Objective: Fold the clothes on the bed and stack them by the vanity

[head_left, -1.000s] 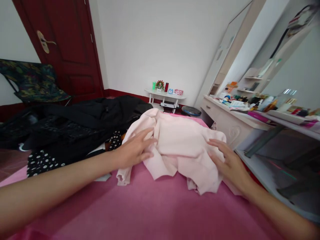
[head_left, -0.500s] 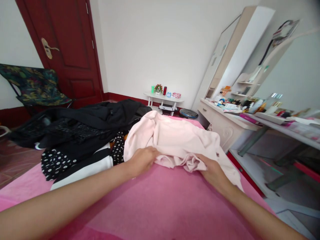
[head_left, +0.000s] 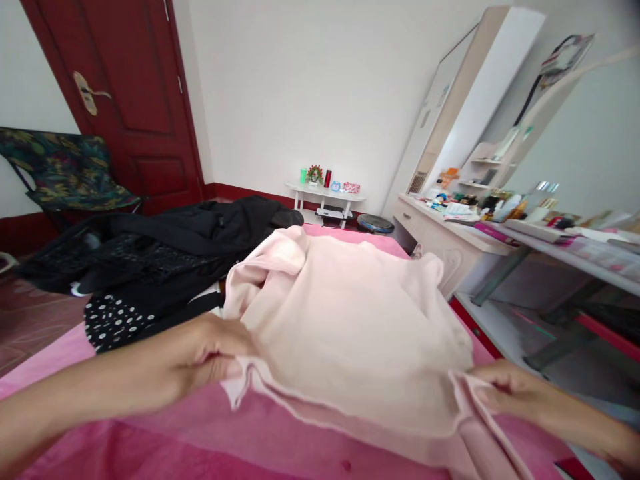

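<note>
A pale pink garment lies spread over the pink bed cover in front of me. My left hand pinches its near left hem corner. At the lower right, my right hand pinches the near right hem corner. The hem is stretched between both hands and lifted a little off the cover. The far part of the garment is rumpled.
A heap of black clothes and a black-and-white dotted piece lie on the bed to the left. A dressing table crowded with bottles stands right. Farther off are a small white table, a red door and a folding chair.
Both hands left the top of the garment, took hold of its near hem, then pulled it apart and toward me, spreading the cloth flatter.
</note>
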A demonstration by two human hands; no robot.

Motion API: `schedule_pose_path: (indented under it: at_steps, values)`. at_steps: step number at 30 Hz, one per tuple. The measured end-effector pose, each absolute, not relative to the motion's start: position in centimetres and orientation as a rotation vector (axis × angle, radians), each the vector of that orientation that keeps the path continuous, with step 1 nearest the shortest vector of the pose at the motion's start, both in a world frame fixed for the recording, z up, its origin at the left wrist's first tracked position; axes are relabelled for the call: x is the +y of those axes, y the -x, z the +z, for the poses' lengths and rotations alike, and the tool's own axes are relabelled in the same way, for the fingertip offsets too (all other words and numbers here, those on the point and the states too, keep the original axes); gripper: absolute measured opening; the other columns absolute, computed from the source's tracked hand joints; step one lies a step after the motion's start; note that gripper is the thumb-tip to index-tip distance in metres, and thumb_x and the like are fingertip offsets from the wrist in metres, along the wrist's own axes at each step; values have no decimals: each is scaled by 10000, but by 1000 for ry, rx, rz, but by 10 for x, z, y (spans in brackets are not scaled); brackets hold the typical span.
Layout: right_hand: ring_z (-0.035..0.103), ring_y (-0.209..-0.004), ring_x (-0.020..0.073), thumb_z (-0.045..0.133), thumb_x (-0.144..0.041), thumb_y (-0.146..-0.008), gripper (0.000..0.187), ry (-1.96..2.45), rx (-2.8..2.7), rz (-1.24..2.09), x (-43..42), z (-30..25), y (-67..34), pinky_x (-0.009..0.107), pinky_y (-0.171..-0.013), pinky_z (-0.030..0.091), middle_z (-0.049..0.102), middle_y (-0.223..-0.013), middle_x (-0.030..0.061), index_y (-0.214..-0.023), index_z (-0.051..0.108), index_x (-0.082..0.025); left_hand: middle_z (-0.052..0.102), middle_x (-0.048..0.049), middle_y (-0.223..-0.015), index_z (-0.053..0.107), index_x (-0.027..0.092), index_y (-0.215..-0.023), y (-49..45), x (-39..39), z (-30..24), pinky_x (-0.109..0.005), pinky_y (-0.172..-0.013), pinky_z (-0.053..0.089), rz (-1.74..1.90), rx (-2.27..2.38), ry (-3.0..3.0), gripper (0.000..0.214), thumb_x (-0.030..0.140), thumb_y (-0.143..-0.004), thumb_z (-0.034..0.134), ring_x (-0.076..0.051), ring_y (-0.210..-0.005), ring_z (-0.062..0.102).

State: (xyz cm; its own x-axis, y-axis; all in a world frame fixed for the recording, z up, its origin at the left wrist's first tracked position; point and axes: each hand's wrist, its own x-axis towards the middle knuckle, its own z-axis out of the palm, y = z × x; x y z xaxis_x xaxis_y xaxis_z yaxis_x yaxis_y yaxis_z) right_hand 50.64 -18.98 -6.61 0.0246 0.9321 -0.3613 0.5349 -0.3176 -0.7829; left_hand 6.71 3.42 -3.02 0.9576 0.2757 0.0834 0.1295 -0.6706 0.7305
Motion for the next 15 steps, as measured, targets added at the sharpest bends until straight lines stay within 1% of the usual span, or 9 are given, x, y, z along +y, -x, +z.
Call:
schedule_pose_path:
  at_steps: [2, 4, 6, 8, 10, 12, 13, 14, 15]
  values:
    - [606, -728, 193, 597, -640, -726, 501, 1911, -1585, 1315, -185, -65, -501, 288, -655, 453, 667, -764, 86, -829, 732, -168, 667, -47, -970, 681, 207, -965, -65, 28, -42, -248, -850, 470, 110, 227, -2334, 251, 270, -933, 440, -172, -900, 609]
    - [608, -742, 193, 625, -618, -712, 505, 1925, -1562, 1200, -168, -59, -492, 285, -665, 461, 674, -794, 65, -951, 713, -182, 601, -54, -1168, 671, 231, -1004, -64, 38, -55, -302, -976, 414, 257, 372, -2445, 228, 291, -915, 470, -207, -1094, 546]
    - [617, -820, 205, 613, -566, -751, 474, 1864, -1535, 1025, -142, -52, -476, 299, -734, 468, 685, -878, 73, -1022, 683, -184, 490, -57, -1315, 620, 253, -1124, -66, 59, -71, -364, -1052, 349, 489, 629, -2562, 271, 309, -882, 512, -241, -1221, 454]
    - [609, -903, 209, 588, -494, -797, 382, 1761, -1580, 905, -114, -53, -451, 307, -799, 456, 680, -967, 81, -1005, 672, -185, 411, -76, -1365, 502, 252, -1276, -70, 84, -87, -393, -1065, 338, 666, 897, -2617, 452, 313, -832, 560, -258, -1252, 424]
    - [604, -879, 192, 572, -407, -818, 272, 1691, -1679, 832, -88, -67, -421, 298, -781, 450, 675, -962, 64, -954, 668, -192, 316, -111, -1414, 381, 231, -1372, -76, 104, -102, -413, -1053, 355, 755, 1139, -2635, 656, 325, -768, 620, -293, -1272, 401]
    - [591, -812, 165, 590, -300, -798, 163, 1657, -1791, 715, -69, -89, -393, 278, -743, 439, 661, -909, 36, -904, 661, -199, 181, -133, -1477, 297, 244, -1423, -82, 116, -112, -435, -1023, 383, 766, 1337, -2639, 800, 322, -717, 666, -335, -1273, 396]
    - [578, -794, 155, 600, -251, -780, 123, 1648, -1848, 623, -62, -102, -381, 270, -732, 428, 645, -895, 25, -879, 654, -202, 161, -136, -1487, 258, 266, -1442, -86, 119, -116, -436, -997, 406, 741, 1399, -2634, 841, 303, -709, 669, -338, -1246, 431]
    - [564, -784, 147, 603, -212, -768, 102, 1643, -1886, 531, -57, -113, -373, 263, -721, 418, 626, -883, 17, -861, 645, -203, 206, -133, -1476, 234, 289, -1452, -89, 121, -118, -425, -967, 430, 695, 1426, -2627, 854, 270, -711, 659, -323, -1198, 485]
    - [553, -776, 140, 597, -183, -764, 87, 1638, -1907, 450, -54, -123, -367, 256, -711, 408, 607, -870, 10, -841, 634, -204, 306, -121, -1435, 253, 303, -1448, -92, 121, -119, -399, -935, 453, 631, 1420, -2619, 828, 227, -718, 635, -294, -1132, 544]
